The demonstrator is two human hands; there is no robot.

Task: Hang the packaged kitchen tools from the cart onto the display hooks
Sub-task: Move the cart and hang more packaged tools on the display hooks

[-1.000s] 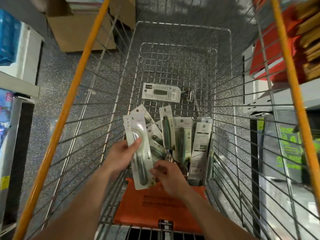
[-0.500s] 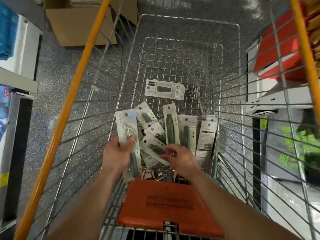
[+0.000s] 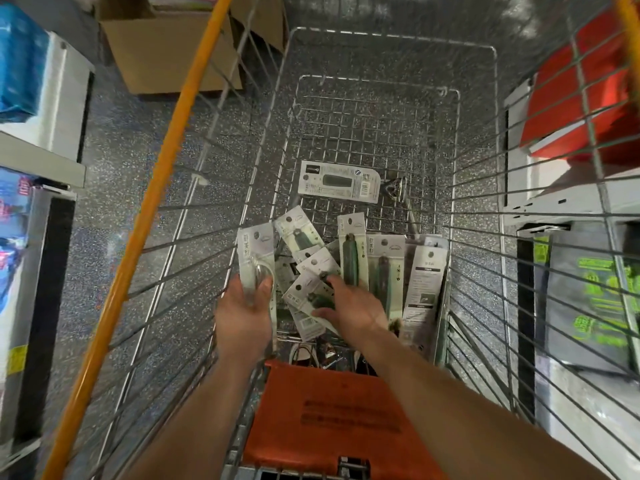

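One package in left hand

You can enter the cart only from above. Just left of your left hand and the white package it holds stands the wire side wall. Under your right hand and to its right, the pile of packaged tools covers the floor. Beyond the pile the wire floor lies free, except one flat package. Behind both hands sits the orange flap.
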